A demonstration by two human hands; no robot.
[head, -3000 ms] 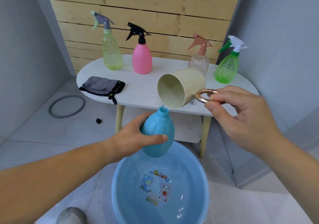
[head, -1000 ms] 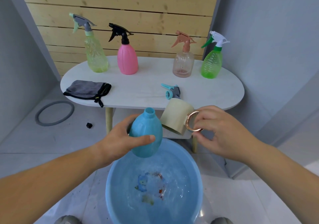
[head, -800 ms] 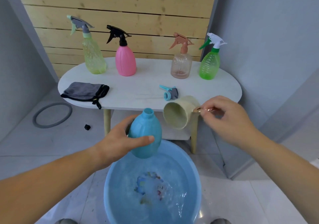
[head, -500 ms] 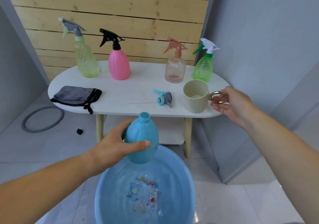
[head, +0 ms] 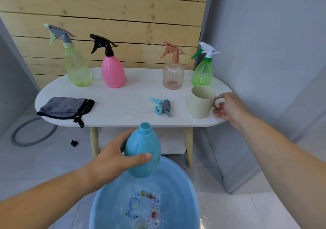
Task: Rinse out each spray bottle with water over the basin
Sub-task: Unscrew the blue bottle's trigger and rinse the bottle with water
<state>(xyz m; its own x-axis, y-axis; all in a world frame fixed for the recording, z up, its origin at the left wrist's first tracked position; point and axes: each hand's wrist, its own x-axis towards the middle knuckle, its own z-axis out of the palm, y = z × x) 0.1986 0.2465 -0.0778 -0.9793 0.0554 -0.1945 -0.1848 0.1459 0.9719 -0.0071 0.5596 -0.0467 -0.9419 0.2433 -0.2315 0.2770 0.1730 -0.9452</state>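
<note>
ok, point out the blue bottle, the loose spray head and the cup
blue bottle point(head: 143, 144), head view, ribbed body above the thumb
loose spray head point(head: 165, 105), head view, grey trigger housing
cup point(head: 199, 107), head view, outer wall facing the camera

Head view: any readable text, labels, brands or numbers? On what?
None legible.
basin: cartoon print on the bottom under rippled water; any lettering too blurred to read.
grey cloth: yellow-green tab on the hem, too small to read.
blue bottle, yellow-green bottle, pink bottle, peach bottle, green bottle, cup: no label visible.
</note>
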